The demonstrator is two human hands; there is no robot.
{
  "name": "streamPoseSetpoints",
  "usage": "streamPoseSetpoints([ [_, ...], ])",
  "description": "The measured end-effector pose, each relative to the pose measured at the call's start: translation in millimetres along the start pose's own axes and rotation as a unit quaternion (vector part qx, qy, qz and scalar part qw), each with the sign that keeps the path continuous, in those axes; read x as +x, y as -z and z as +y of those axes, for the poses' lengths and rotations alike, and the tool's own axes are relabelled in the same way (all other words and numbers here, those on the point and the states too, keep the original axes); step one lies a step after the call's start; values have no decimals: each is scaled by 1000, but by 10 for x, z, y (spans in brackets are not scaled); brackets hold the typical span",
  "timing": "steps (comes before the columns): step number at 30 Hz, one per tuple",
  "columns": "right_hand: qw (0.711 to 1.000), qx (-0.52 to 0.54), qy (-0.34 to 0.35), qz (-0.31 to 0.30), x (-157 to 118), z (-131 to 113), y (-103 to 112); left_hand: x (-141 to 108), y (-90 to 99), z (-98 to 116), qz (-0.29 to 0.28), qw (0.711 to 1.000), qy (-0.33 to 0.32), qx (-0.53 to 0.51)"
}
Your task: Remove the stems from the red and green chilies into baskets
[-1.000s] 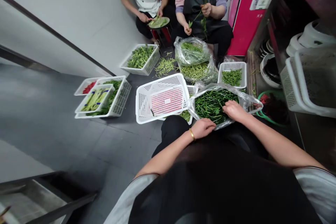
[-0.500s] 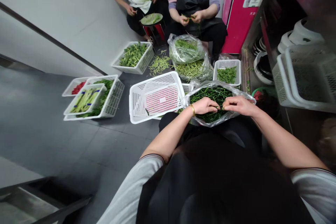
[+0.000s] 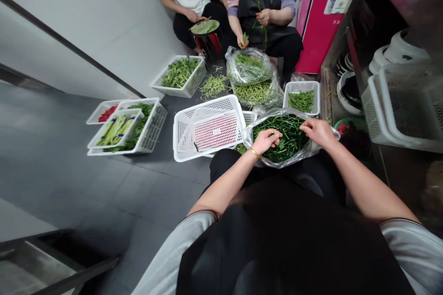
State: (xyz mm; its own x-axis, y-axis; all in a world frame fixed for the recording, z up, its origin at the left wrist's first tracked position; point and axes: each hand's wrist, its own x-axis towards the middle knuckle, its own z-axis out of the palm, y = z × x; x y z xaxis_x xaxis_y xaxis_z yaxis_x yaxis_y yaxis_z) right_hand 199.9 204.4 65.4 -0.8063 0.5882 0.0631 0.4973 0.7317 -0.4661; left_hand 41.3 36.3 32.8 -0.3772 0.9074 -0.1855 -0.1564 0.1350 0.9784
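A clear plastic bag [image 3: 246, 136] of long, thin, glossy dark green chili peppers [image 3: 284, 140] rests against my lap, its mouth spread wide. Over the left part of the bag, my left hand [image 3: 266, 141] has its fingers curled round a green chili pepper, of which only a small end shows. My right hand [image 3: 318, 132] is pinched closed above the bag's right edge; what sits between its fingertips is too small to make out. To the left of the bag, a white perforated basket [image 3: 180, 122] holds one small green piece [image 3: 196, 146].
Opposite sit two people, one handling green stems [image 3: 265, 32] above a bag of greens [image 3: 252, 90]. White baskets of vegetables [image 3: 161, 122] stand at left, another basket of leaves [image 3: 286, 101] beyond my bag. Stacked crates [image 3: 384, 115] are at right. Cut stems [image 3: 212, 86] litter the floor.
My hands, close together before over the bag, have moved apart: left hand leftward, right hand slightly up and right. The person in pink has raised one hand with greens and lowered the other.
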Motion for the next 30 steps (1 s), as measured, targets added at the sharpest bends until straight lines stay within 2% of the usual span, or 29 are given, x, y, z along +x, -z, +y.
streamPoseSetpoints([
  [3,983,179,-32,12,134,-175,207,86,-65,75,23,995,-85,45],
  [5,953,299,-43,14,161,-320,202,125,-128,90,16,992,-110,61],
  [7,913,405,-51,31,146,-425,103,131,-172,78,-9,995,-89,36],
  [9,876,477,-73,19,110,-470,-33,108,-184,58,-24,999,-43,-18],
  [13,815,554,-149,-74,61,-464,-225,51,-178,57,-16,996,23,-88],
  [16,774,602,-180,-71,78,-460,-253,64,-203,84,16,993,46,-107],
  [18,755,624,-193,-65,87,-459,-252,88,-222,89,63,993,42,-94],
  [21,741,635,-201,-89,64,-452,-291,97,-226,64,118,993,-17,9],
  [23,745,629,-198,-100,37,-454,-351,75,-215,37,125,986,-67,91],
  [25,770,603,-185,-96,20,-463,-421,50,-198,13,118,977,-101,147],
  [27,825,539,-153,-75,19,-472,-476,46,-184,-8,113,972,-112,174],
  [30,941,333,-59,10,25,-450,-489,86,-175,-44,123,974,-71,174],
])
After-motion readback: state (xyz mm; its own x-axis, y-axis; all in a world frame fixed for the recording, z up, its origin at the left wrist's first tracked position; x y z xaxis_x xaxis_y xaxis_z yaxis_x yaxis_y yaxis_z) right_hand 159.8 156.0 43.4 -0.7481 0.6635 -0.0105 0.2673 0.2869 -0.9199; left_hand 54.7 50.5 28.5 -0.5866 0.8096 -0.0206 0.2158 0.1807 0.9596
